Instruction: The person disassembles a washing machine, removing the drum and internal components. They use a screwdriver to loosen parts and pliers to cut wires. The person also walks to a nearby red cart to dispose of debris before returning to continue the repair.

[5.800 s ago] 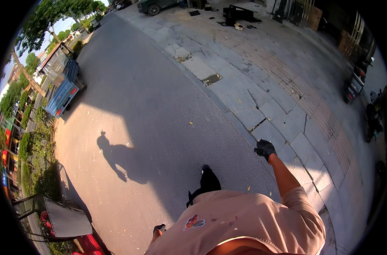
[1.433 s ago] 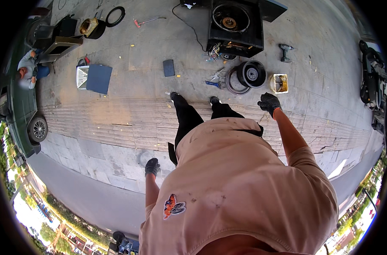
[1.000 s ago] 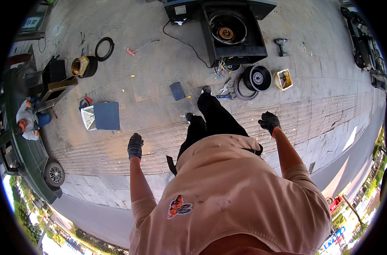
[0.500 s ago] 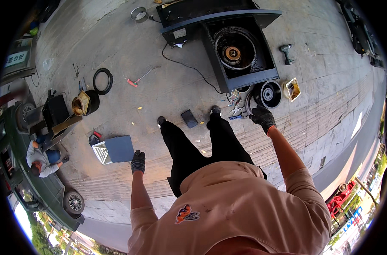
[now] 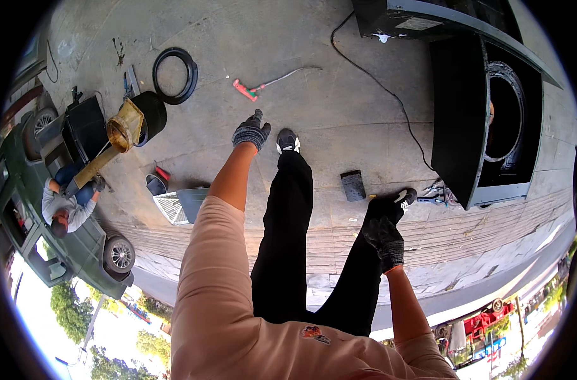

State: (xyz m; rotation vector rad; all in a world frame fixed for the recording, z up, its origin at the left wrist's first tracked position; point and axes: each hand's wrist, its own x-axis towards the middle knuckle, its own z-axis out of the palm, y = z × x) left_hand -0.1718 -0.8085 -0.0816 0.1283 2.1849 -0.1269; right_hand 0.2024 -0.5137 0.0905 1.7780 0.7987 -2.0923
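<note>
One gloved left hand has been stretched out toward 11 o'clock, away from the blue panel it was held beside half a second ago. By that reach, it has been brought nearest the red-handled tool, left untouched on the concrete at 11 o'clock. The left fingers are loosely extended, with nothing seen held. The right hand is poised at 4 o'clock; its grip cannot be told. A black housing is seen at 2 o'clock.
</note>
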